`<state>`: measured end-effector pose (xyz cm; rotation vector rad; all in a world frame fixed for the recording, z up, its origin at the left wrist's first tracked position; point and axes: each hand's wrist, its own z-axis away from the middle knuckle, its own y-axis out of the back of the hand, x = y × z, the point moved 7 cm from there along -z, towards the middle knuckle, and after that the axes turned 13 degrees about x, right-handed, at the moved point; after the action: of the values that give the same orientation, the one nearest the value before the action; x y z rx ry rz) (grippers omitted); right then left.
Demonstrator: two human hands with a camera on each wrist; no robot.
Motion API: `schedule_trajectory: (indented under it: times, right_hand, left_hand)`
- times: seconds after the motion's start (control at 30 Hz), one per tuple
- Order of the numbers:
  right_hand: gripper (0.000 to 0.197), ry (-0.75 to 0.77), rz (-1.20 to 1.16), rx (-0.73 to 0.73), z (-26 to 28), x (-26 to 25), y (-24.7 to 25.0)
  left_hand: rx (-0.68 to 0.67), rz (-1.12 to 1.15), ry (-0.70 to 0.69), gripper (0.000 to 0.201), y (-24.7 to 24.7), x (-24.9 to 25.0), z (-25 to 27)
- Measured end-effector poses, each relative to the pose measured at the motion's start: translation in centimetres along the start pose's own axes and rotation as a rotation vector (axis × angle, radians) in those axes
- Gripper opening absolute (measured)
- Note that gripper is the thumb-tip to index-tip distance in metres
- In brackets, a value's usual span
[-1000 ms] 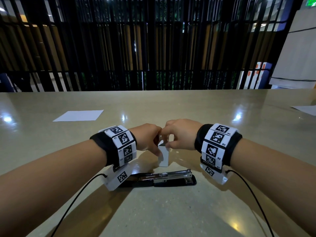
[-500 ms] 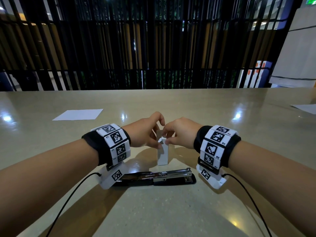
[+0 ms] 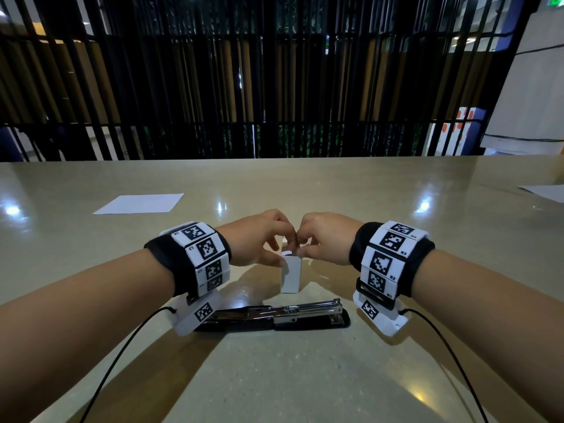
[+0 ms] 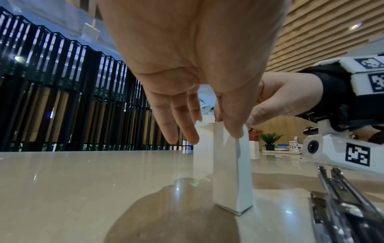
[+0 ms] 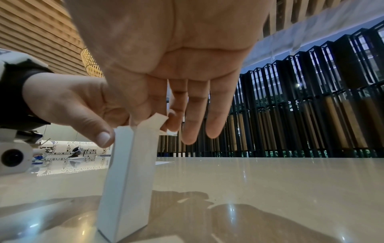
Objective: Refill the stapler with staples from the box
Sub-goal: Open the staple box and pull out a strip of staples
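The small white box point(image 3: 291, 274) stands upright on the beige table point(image 3: 305, 377), just beyond the stapler point(image 3: 274, 314), which lies opened out flat with its metal staple channel facing up. My left hand point(image 3: 258, 241) holds the box near its top, thumb pressed on the side facing me and a finger curled over the upper edge, while the other fingers hang loose beside it. My right hand point(image 3: 325, 236) pinches the top flap between thumb and forefinger; from the right wrist that flap stands bent upward at the box's mouth, so the top is open, though I cannot see any staples inside. Half a second ago my left forefinger stuck up well clear of the box; it has now curled down to the rim, and both hands have closed in tighter over the top, while the box and stapler have stayed where they were. The box faces I can see are plain, with no brand or print I can read. The only writing is on my wristbands: small codes beside the black-and-white markers, "L3" on the left band point(image 3: 198, 254), "R2" and "R3" on the right band point(image 3: 387, 257). A white sheet of paper point(image 3: 139, 203) lies further off to my left on the table.
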<state>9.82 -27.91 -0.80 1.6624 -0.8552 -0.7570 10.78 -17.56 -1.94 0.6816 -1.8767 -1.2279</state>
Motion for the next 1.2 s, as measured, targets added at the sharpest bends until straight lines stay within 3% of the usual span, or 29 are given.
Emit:
schedule_trajectory:
  times: [0.13,0.63,0.87,1.2]
  right_hand:
    - [0.030,-0.002,0.011,-0.006,0.1,0.3,0.0]
    - [0.018,0.087,-0.034,0.046,0.0,-1.1,0.2]
    - [0.034,0.110,0.059,-0.126,-0.2,-1.6,-1.2]
    - [0.037,0.215,0.193,-0.204,-0.7,-2.8,-1.0]
  left_hand:
    - [-0.023,-0.002,-0.015,0.035,-0.1,0.1,0.2]
    - [0.180,-0.154,-0.084,0.024,1.1,0.3,-0.3]
    - [0.145,-0.078,0.049,0.018,0.5,-0.6,-0.4]
    - [0.115,0.027,0.141,0.025,0.3,-1.2,-0.6]
